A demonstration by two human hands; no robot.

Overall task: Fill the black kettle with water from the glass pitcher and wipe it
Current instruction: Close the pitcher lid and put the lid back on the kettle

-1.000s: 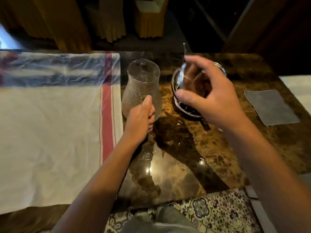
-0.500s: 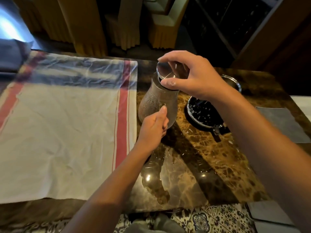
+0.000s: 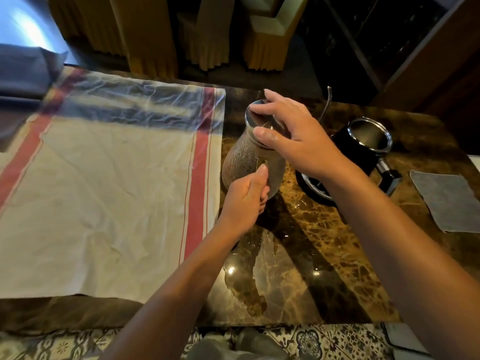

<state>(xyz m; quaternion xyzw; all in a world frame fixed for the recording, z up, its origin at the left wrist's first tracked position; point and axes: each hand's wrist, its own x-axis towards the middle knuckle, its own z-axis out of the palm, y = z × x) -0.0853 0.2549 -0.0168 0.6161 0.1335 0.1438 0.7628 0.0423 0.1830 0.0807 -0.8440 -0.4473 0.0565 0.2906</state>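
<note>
On the marble tabletop (image 3: 306,255), the right hand (image 3: 298,141) has its fingertips (image 3: 262,132) pinched round the metal lid (image 3: 255,118) seated on the mouth of the glass pitcher (image 3: 245,162), thumb at the near edge and fingers over the top. Lower down, the left hand (image 3: 244,201) is closed on the pitcher's handle side, thumb pressed to the textured wall. Whether water is inside the pitcher cannot be told. Just right of it stands the black kettle (image 3: 363,149), open-topped with a steel rim, its inside dark; a grey cloth (image 3: 446,201) lies beyond it, and a striped towel (image 3: 104,190) lies flat to the left.
</note>
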